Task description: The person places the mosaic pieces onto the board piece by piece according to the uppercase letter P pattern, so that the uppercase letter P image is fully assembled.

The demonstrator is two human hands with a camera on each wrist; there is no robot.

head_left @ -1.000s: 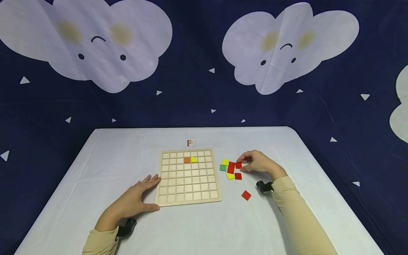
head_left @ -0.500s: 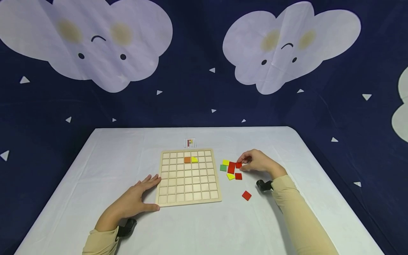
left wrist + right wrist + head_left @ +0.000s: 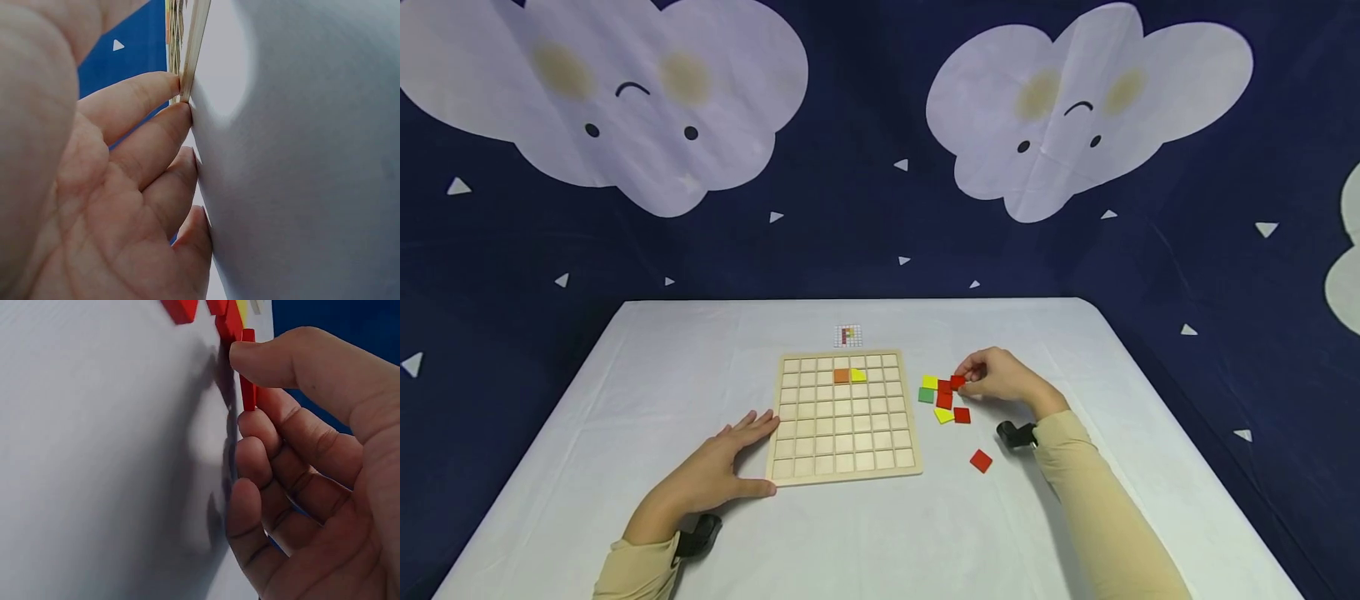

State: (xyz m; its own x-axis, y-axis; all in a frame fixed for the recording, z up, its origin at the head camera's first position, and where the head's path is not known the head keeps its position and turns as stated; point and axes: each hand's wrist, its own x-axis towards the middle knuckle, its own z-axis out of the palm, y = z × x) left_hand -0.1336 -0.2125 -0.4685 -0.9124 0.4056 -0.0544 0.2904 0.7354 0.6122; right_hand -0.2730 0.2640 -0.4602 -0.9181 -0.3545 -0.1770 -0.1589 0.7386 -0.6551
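A wooden grid board (image 3: 842,429) lies on the white table, with an orange square tile (image 3: 842,376) and a yellow tile (image 3: 858,376) in its upper rows. My left hand (image 3: 715,462) rests against the board's left edge with its fingers spread; in the left wrist view fingertips touch the board's side (image 3: 195,50). My right hand (image 3: 1003,379) pinches a red square tile (image 3: 249,378) between thumb and fingers, just over the table. Beside it lie red tiles (image 3: 944,401), a green tile (image 3: 927,396), a yellow square tile (image 3: 930,382) and a yellow pointed tile (image 3: 943,415).
A small printed card (image 3: 848,336) with a coloured grid pattern lies behind the board. One red tile (image 3: 981,461) sits apart, nearer the front. Another red tile (image 3: 962,415) is below the right hand. A dark blue cloth with clouds hangs behind the table.
My right hand has lifted the red tile slightly and shifted a little left and back with it. The left hand and the board stay as they were.
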